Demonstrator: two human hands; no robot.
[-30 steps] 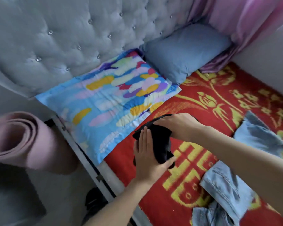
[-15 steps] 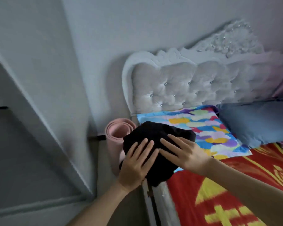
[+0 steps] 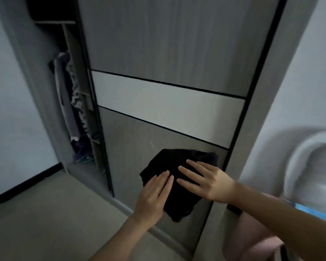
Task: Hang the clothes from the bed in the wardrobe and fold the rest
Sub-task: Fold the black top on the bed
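A folded black garment (image 3: 169,162) is held in the air in front of the wardrobe's grey sliding door (image 3: 167,46). My left hand (image 3: 152,194) holds its near left side with straight fingers lying on top. My right hand (image 3: 205,181) holds its right side with fingers spread across the top. Both thumbs are hidden under the cloth. At the left the wardrobe's open section (image 3: 68,32) shows several hanging clothes (image 3: 72,98) and a heap of clothes on its floor (image 3: 81,147).
A white band (image 3: 158,98) crosses the sliding door. The bed's white headboard (image 3: 312,166) is at the right edge, with a rolled pink mat (image 3: 252,240) below my right forearm. Grey floor (image 3: 45,213) lies in front of the wardrobe.
I have lifted the black garment off the bed and turned left from the headboard to face the wardrobe. Both hands still hold it.
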